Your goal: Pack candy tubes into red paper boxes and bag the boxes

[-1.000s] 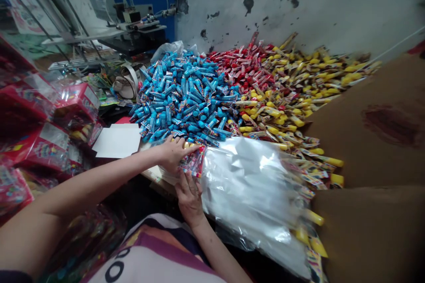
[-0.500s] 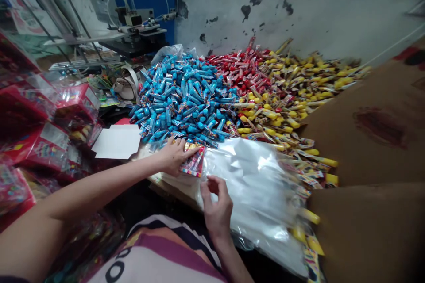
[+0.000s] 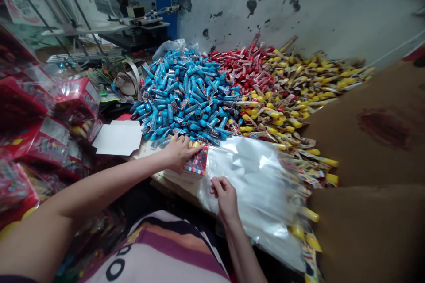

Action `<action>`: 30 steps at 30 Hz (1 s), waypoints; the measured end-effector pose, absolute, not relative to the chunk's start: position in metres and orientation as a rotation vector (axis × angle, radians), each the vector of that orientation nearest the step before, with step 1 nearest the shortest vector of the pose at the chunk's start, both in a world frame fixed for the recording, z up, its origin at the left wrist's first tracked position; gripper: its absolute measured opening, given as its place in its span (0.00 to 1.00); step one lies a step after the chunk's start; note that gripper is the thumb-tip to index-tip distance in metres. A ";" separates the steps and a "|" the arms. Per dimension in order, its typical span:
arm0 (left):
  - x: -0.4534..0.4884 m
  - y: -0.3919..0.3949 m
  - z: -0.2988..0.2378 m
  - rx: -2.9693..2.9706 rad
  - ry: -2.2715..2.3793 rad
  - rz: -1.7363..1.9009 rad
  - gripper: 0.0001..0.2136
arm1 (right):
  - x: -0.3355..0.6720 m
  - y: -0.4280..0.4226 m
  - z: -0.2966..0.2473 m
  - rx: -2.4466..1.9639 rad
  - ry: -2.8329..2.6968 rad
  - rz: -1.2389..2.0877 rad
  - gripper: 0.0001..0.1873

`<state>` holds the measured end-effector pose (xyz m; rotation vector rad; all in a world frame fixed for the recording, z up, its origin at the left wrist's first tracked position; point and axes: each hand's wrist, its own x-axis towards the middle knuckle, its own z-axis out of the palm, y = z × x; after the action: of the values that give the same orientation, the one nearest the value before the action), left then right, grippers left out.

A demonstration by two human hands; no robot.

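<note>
A small red printed box (image 3: 198, 162) with yellow pieces showing at its top lies on the near side of the work surface. My left hand (image 3: 177, 154) grips it from the left, the index finger stretched along its top; my thumb is hidden. To its right spreads a stack of clear plastic bags (image 3: 245, 177). Over the bags' left part is my right hand (image 3: 226, 196), its fingers curled and pinched together. Whether a bag's edge is between those fingertips I cannot make out. Just behind the box rises a pile of blue-capped wrapped candy tubes (image 3: 186, 93).
Red wrapped candies (image 3: 245, 66) and yellow ones (image 3: 299, 84) are heaped behind. A cardboard carton (image 3: 368, 141) borders the right. Wrapped red boxes (image 3: 43, 141) are stacked at left, near a flat white card (image 3: 117, 138). A machine (image 3: 136, 17) stands at the back left.
My right hand has moved slightly right and its fingers have drawn closer together. My left hand stays on the red box, which now shows more of its top. The view has shifted a little.
</note>
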<state>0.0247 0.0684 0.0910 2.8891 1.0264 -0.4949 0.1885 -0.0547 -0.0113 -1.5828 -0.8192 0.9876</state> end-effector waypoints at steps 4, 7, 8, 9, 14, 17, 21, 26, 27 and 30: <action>0.023 0.066 0.088 2.900 1.029 -0.425 0.51 | 0.171 -0.037 -0.042 -1.614 -0.982 0.966 0.23; 0.021 0.066 0.084 2.901 1.023 -0.373 0.53 | 0.163 -0.026 -0.054 -1.667 -1.041 0.907 0.20; 0.021 0.066 0.082 2.898 1.025 -0.361 0.53 | 0.163 -0.025 -0.057 -1.689 -1.058 0.885 0.19; 0.022 0.066 0.081 2.891 1.031 -0.351 0.53 | 0.165 -0.024 -0.060 -1.713 -1.072 0.864 0.18; 0.020 0.060 0.082 2.830 1.071 -0.293 0.51 | 0.189 -0.035 -0.049 -1.848 -1.051 0.663 0.17; 0.003 0.050 0.093 2.731 1.168 -0.105 0.50 | 0.199 -0.039 -0.016 -1.847 -1.011 0.319 0.19; -0.041 0.037 0.105 2.347 1.658 0.545 0.36 | 0.189 -0.022 0.029 -1.627 -1.426 0.085 0.21; -0.077 0.026 0.083 1.627 1.746 0.850 0.22 | 0.163 0.030 0.030 -1.564 -1.959 0.018 0.25; -0.078 0.025 0.076 1.561 1.685 0.847 0.21 | 0.159 0.038 0.025 -1.608 -2.018 0.018 0.25; -0.075 0.019 0.062 1.409 1.522 0.923 0.17 | 0.155 0.054 0.013 -1.716 -2.114 0.062 0.25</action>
<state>-0.0754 0.0194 0.0615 1.4093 1.5225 0.9232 0.1547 0.0535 0.0128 -1.7163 -2.1137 0.0618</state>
